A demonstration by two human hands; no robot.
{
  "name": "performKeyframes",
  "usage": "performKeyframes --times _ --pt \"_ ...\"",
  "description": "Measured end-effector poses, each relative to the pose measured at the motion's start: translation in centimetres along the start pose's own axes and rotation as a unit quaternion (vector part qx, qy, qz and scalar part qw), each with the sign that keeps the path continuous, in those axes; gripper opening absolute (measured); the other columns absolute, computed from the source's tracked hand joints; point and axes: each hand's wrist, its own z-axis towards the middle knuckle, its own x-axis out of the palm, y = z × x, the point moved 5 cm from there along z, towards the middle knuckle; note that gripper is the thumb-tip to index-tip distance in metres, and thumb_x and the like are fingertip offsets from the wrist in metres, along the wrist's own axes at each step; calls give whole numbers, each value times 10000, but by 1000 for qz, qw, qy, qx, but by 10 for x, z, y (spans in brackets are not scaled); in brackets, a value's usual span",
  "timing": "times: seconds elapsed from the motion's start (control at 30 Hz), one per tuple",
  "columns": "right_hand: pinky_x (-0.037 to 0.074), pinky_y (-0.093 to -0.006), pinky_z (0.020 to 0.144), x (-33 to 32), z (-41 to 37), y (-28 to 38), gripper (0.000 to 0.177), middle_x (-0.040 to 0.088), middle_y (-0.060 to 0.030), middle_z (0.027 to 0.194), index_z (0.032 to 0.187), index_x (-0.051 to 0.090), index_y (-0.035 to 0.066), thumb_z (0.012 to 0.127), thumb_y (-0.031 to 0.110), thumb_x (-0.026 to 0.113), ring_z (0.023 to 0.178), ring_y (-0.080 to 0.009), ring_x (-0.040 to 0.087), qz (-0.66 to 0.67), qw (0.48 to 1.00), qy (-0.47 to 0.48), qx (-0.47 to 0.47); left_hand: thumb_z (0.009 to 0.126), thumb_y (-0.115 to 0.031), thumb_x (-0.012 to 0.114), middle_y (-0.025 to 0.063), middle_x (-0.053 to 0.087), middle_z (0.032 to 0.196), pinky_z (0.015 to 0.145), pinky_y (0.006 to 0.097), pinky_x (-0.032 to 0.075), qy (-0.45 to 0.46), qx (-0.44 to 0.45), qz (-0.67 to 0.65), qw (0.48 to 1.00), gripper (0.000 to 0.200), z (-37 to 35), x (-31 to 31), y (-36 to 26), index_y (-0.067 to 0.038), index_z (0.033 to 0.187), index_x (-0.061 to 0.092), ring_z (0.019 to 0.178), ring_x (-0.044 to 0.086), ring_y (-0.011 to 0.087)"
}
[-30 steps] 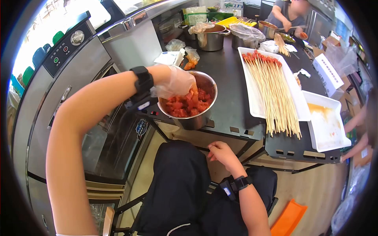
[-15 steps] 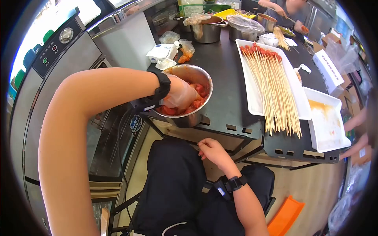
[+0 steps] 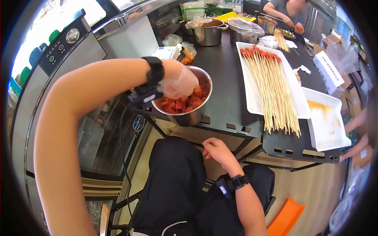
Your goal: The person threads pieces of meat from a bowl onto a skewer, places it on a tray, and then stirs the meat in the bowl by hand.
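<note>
Meat cubes under gloved left hand

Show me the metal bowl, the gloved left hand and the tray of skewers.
metal bowl (image 3: pixel 186 118): head view, front outer wall.
left hand (image 3: pixel 179 83): head view, back of the glove.
tray of skewers (image 3: pixel 254 102): head view, bare left edge.

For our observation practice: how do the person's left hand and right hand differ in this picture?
The left hand wears a clear glove; the right hand is bare. The left hand reaches into the metal bowl of red meat; the right hand rests curled over the lap. Both wrists carry black bands.
</note>
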Motion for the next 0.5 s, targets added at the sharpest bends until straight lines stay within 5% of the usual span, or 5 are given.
performKeyframes --times 0.07,0.13,0.23,0.3,0.5 --pt "446 -241 561 0 1 2 227 571 -71 706 938 548 -24 851 168 463 591 -123 537 0 1000 -12 1 647 -114 616 95 635 705 554 373 463 44 49 21 998 149 -18 -11 -9 -46 775 647 641 599 252" --pt "448 -247 545 0 -1 2 222 563 -73 694 896 547 -18 850 181 461 581 -127 539 -1 1000 -25 4 637 -102 613 110 640 735 565 389 462 10 -158 -392 906 144 -34 -15 -5 -53 768 646 660 596 273" --pt "446 -230 578 9 1 3 229 569 -64 716 959 547 -29 858 159 464 616 -118 534 -14 1000 3 -1 685 -72 582 89 618 737 570 377 477 -19 29 -241 970 153 -22 -34 -29 -94 813 663 718 598 279" --pt "451 -237 580 11 3 -5 233 564 -63 727 955 547 -32 860 164 464 629 -122 540 -18 1000 11 -10 698 -79 568 98 622 796 609 381 490 74 -134 -319 935 201 -9 -21 -22 -82 881 649 768 599 298" --pt "464 -250 591 -1 4 4 229 563 -73 751 949 545 -37 857 152 455 633 -129 545 -12 1000 -9 11 726 -104 525 88 620 882 693 333 474 -39 -434 -609 662 246 -12 -15 -9 -143 954 609 850 596 261"
